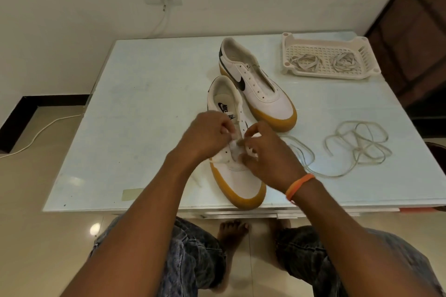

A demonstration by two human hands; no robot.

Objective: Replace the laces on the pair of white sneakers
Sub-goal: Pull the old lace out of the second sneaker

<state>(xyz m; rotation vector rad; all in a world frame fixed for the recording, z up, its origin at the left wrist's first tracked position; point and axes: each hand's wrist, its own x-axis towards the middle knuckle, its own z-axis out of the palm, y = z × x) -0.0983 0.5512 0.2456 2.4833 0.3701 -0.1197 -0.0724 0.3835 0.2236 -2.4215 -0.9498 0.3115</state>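
Fingers of the left hand pinch the smooth white leather near sneaker on the glossy table; the right hand pinches its flat lace; loose cord, lattice plastic tray further right.

The near sneaker carries the only words that can be read. Its insole is printed with "NIKE" in dark capitals beside a dark swoosh mark. Just toward the toe from that print, the tongue label reads "NIKE" again, partly covered so that only the last letters are clear, with a small swoosh under them. On the far sneaker, beyond the near one, a large black swoosh logo sits on the side; its tongue tag is too small to read.
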